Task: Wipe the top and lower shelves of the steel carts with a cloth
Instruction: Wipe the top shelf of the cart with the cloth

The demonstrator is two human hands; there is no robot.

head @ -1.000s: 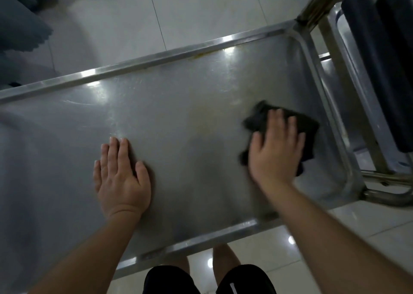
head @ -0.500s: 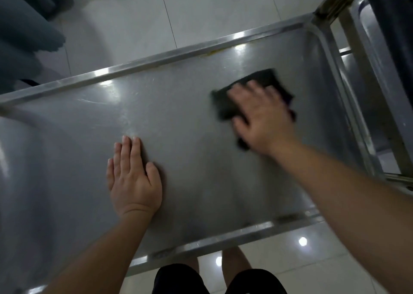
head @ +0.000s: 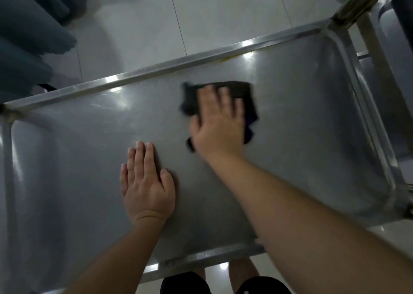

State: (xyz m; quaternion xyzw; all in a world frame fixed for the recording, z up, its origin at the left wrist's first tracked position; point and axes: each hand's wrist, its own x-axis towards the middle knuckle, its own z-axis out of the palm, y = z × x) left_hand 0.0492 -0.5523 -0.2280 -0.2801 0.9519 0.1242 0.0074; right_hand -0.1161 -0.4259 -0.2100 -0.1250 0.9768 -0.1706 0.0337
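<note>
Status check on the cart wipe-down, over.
Right hand flat on dark cloth, pressing it to top shelf. Left hand flat on shelf, bracing. Nothing in the way.

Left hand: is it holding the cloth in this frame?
No, the left hand rests flat on the bare steel shelf, while the dark cloth lies under the right hand.

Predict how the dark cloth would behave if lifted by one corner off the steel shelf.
The dark cloth would probably droop, not stay flat: its edges look crumpled and uneven under the right hand. It seems light, since flat fingers alone move it. It likely slides easily on the smooth top shelf.
</note>
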